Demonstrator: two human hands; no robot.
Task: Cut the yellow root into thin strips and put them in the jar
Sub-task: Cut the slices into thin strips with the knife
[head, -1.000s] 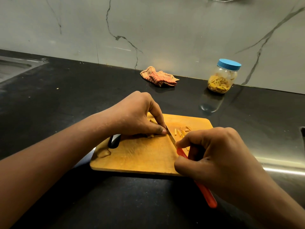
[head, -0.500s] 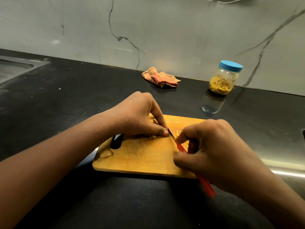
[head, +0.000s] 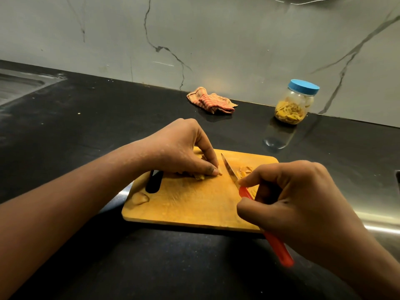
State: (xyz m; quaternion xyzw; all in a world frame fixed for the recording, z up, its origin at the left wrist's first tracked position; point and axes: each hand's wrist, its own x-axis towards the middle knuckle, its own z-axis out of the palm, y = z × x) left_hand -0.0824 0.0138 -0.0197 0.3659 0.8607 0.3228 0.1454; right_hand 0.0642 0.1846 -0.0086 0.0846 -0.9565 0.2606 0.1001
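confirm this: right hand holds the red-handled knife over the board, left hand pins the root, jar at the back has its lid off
One slip: the head view shows the jar with its blue lid on, not off. The rest stands: the right hand holds the red-handled knife over the board and the left hand pins the root.

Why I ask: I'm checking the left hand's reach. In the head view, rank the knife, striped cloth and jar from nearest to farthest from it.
1. Knife: its blade lies just right of the fingertips of the left hand, which pin the yellow root.
2. Striped cloth: behind the hand, by the wall.
3. Jar: far back right, blue lid on.
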